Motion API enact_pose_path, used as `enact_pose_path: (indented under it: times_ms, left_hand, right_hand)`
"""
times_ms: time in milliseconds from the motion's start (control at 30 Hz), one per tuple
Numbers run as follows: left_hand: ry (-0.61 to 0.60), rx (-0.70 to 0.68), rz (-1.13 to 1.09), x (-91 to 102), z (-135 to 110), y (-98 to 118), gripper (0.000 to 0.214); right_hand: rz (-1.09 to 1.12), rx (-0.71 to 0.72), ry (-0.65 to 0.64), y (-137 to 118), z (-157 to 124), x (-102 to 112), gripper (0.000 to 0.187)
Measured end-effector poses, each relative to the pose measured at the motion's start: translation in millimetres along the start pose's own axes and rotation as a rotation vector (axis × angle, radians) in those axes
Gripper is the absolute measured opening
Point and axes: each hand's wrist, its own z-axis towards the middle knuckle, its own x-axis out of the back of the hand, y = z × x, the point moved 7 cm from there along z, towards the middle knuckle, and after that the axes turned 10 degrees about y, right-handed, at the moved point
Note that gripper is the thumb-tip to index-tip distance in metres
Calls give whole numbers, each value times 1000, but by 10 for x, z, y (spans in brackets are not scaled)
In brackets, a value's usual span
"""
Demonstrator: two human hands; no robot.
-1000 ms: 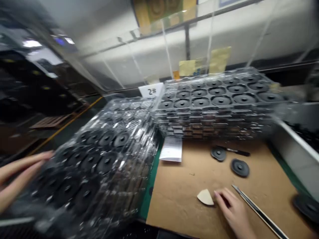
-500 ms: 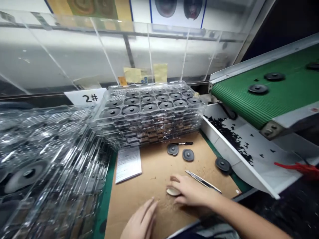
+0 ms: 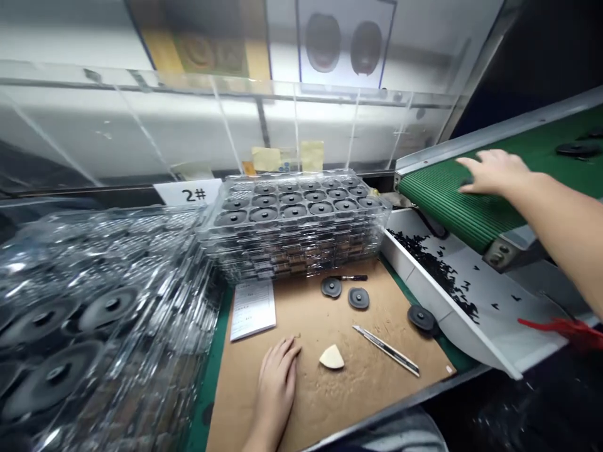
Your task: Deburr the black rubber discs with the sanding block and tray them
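Note:
My left hand (image 3: 277, 380) lies flat on the brown cardboard sheet (image 3: 311, 414), fingers stretched out together and holding nothing. Over the green conveyor belt (image 3: 438, 188) is my right hand (image 3: 494, 172), its thumb and fingers bent round a black disc (image 3: 466, 182) that is mostly hidden by them. To the right of my left hand rests a cream wedge-shaped block (image 3: 332, 358), touched by neither hand. A utility knife (image 3: 386, 350) lies beyond it. Two black discs, one nearer (image 3: 358, 298) and one farther (image 3: 331, 287), sit beside a black pen (image 3: 351, 277).
Stacked clear trays (image 3: 292, 232) hold rows of black discs at the back. More clear trays (image 3: 117, 339) fill the left. A white bin (image 3: 438, 295) with small black scraps stands under the belt. Another disc (image 3: 423, 319) lies by it, and a paper booklet (image 3: 253, 311) lies left.
My right hand has let go of the cream block, leaving it on the cardboard, and has moved up and right to the belt. My left hand stays on the cardboard. The view has shifted slightly.

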Motion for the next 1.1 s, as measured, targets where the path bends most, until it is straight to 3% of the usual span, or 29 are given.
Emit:
enact_pose_path:
  times_ms: [133,200,267,333,400,500,600,700,800,867,967,1100]
  left_hand:
    - [35,93,-112,54,3,-10,29]
    - [57,147,-174,59,2,-27,28]
    - [74,210,-237,69,-11,-36,26]
    - [84,290,-304,107,-46,-5,24]
    - [81,382,-385,177,-107,112,24]
    - [36,481,-536,310,-222,485,29]
    - [42,600,-903,433,-337,893,39]
    - [68,773,-1292,448,-454,1092,59]
    - [73,887,-1347,392,-542,1047,65]
    - [107,952,-1337,353,-578,950,65]
    - [129,1046,-1361,282,-596,861,68]
    - [43,1192,-1432,144,-571,836,69]
  right_hand:
    - [49,-29,129,334,-27,-5,57]
    - [89,-30,181,315,21,60,64]
    - [143,-16,217,118,54,176,74]
    - [218,53,182,-302,-38,296,76]
    - [313,201,37,-933,-354,391,68]
    - [471,440,-215,-1974,-1203,564,50]
    - [850,530,-566,-2788,-2112,652,61]
    - [1182,270,-697,-3136,-2600,541,70]
    - [1369,-73,-708,-3266,-2838,268,77]
    - [1422,-227,-703,-3348,-2940,117,80]
    - [1415,-346,-715,-3444,-3048,-4,80]
    - [1347,-285,-768,-3460,-3141,-93,79]
